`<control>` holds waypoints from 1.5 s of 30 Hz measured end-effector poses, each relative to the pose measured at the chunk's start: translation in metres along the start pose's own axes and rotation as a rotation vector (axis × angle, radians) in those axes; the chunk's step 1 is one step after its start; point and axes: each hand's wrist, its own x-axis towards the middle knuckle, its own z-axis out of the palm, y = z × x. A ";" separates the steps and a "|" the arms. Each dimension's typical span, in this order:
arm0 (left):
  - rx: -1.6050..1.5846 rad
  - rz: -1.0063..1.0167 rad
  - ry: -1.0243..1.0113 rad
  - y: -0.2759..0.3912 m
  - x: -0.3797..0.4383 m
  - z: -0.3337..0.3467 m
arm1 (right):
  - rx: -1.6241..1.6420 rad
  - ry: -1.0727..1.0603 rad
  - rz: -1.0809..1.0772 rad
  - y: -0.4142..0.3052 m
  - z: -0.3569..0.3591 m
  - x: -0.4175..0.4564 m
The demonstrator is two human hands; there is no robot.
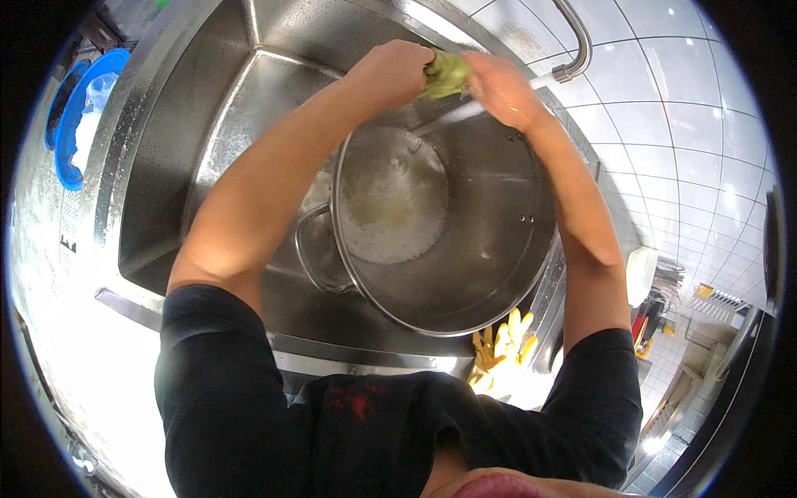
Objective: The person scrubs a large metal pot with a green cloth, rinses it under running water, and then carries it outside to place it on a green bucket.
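At the far side of a stainless steel sink point(236, 106), my left hand point(398, 68) and my right hand point(505, 90) grip a green cloth-like bundle point(449, 75) between them; motion blurs it. Water streams from the tap spout point(563, 73) past my right hand into a large metal pot point(485, 249). The pot leans tilted in the sink, its side handle point(302, 249) towards the left. Cloudy, foamy water point(392, 205) lies inside it. My fingertips are partly hidden.
Yellow rubber gloves point(507, 348) lie at the sink's near right edge. Blue plastic baskets point(65, 155), one holding a clear bag, stand beyond the left rim. A tiled wall point(660, 112) rises on the right, with utensils point(666, 280) further along it.
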 end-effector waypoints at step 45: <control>-0.094 0.017 0.006 0.018 0.006 0.033 | 0.176 -0.370 0.626 0.060 -0.047 -0.102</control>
